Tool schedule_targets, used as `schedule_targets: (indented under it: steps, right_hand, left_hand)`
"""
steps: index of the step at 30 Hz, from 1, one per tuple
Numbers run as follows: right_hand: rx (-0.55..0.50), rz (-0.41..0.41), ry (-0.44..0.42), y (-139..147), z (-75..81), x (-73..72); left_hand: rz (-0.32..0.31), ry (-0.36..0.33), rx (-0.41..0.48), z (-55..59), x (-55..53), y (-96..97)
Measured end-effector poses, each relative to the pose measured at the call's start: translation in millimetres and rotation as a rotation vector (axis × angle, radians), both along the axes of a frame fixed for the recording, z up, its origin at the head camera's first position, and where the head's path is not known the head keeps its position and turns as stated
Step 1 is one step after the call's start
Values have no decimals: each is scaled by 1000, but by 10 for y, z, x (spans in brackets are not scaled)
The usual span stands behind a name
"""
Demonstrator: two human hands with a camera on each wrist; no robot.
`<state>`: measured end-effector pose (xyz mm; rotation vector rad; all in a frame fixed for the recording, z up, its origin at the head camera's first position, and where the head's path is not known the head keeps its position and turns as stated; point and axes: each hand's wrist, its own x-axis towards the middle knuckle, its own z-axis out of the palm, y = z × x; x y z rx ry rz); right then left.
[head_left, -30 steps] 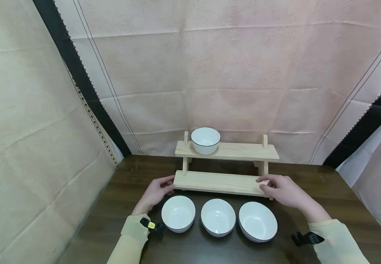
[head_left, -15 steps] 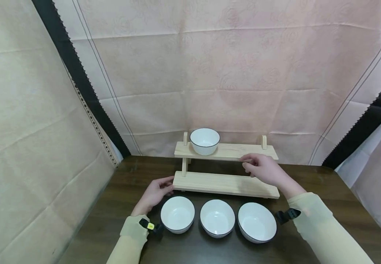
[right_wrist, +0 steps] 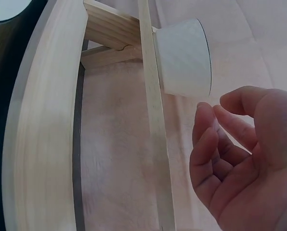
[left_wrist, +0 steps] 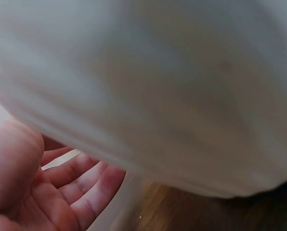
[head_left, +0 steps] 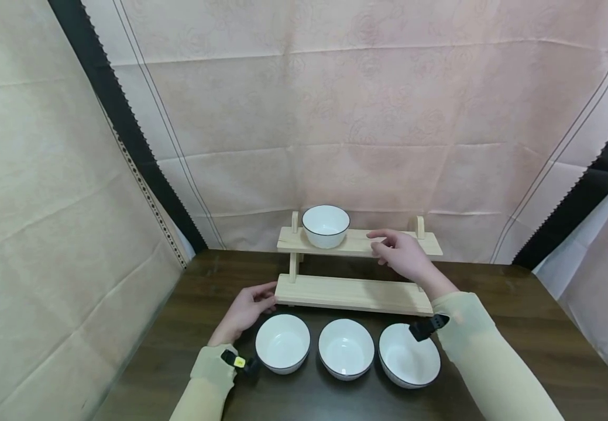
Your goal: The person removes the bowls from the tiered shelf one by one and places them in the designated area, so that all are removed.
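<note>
A two-tier wooden shelf (head_left: 353, 293) stands on the dark table. One white bowl (head_left: 326, 227) with a dark rim sits at the left of its upper board. My right hand (head_left: 401, 252) hovers in front of that board, right of the bowl. In the right wrist view, its fingers (right_wrist: 203, 149) are loosely bent, with nothing between them and a gap to the bowl (right_wrist: 184, 57). At the lower board's left end is my left hand (head_left: 248, 310), its fingertips touching the edge. In the left wrist view its fingers (left_wrist: 93, 190) look relaxed; a blurred bowl (left_wrist: 158, 96) hides part of them.
Three more white bowls stand in a row before the shelf: left (head_left: 282, 344), middle (head_left: 346, 349) and right (head_left: 409, 355). A pale cloth backdrop (head_left: 367, 117) rises behind the table (head_left: 177, 362).
My right hand has left the lower board's right end, rising and moving left toward the bowl on the upper board. The left hand stays at the shelf's left end.
</note>
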<state>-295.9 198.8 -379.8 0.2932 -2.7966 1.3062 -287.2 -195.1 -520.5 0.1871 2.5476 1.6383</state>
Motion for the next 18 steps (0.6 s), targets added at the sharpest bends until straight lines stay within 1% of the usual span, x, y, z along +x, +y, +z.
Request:
schedule_targets:
  steps: [8, 14, 18]
  right_hand:
    - [-18, -54, 27, -147, 3, -119]
    - [-21, -41, 49, -235, 12, -162]
    - [-6, -30, 43, -280, -11, -188]
  left_hand:
    - [-4, 9, -17, -3, 1, 1]
    - [1, 7, -6, -4, 7, 5]
    - [-3, 8, 2, -6, 14, 12]
